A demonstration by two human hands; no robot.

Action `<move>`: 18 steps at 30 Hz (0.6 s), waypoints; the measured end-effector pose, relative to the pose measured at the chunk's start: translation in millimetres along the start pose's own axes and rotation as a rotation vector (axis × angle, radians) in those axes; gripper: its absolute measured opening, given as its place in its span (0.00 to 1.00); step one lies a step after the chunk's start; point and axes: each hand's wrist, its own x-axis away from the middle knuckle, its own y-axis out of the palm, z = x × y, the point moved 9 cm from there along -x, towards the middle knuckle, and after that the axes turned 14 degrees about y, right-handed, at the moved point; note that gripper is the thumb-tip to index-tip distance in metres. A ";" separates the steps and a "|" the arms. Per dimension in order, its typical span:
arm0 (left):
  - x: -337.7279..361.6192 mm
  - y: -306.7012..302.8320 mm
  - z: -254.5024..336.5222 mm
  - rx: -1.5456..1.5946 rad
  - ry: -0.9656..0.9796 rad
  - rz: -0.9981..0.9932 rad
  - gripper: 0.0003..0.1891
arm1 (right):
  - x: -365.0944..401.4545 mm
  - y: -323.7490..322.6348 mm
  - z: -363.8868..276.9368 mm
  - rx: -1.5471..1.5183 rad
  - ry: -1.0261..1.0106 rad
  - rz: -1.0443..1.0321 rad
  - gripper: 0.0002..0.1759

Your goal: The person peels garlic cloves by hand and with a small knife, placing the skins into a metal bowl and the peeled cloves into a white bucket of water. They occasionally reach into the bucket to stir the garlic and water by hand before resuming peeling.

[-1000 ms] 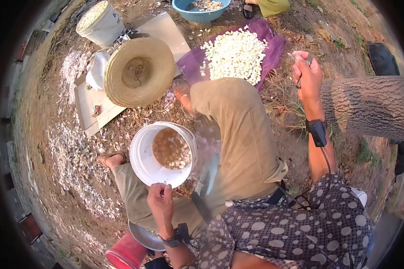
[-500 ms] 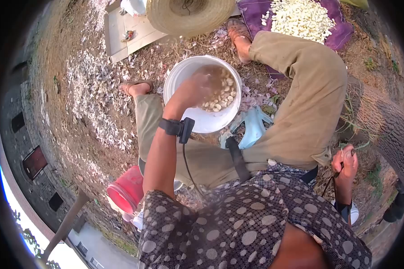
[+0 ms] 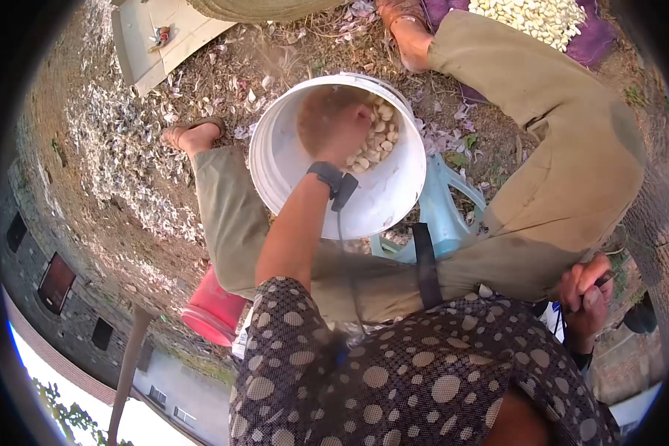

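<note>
A white plastic bucket (image 3: 264,152) stands tilted between the legs, with pale garlic cloves (image 3: 375,145) inside along its far right side. My left hand (image 3: 346,134) reaches into the bucket beside the cloves. Motion blurs its fingers, so their grip does not show. A dark band with a small box and a cable sits on that wrist. Close to the right thigh, my right hand (image 3: 587,293) is curled closed, palm side partly in view. Something small and dark pokes out at its fingers, too little of it visible to name.
Peeled garlic cloves (image 3: 531,18) lie heaped on a purple mesh sack (image 3: 595,37). A light blue plastic stool (image 3: 442,212) is beside the bucket, a red bucket (image 3: 212,308) at lower left. Cardboard (image 3: 171,44), a straw hat (image 3: 267,7) and scattered papery skins (image 3: 126,149) lie beyond.
The view has shifted closer over the bucket, which now appears larger. My left hand has moved within the bucket. My right hand has come nearer the thigh and remains closed.
</note>
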 end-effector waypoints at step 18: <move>26.4 -29.2 85.5 -0.264 -0.135 -0.036 0.23 | -34.0 52.4 26.0 -0.026 0.027 -0.277 0.16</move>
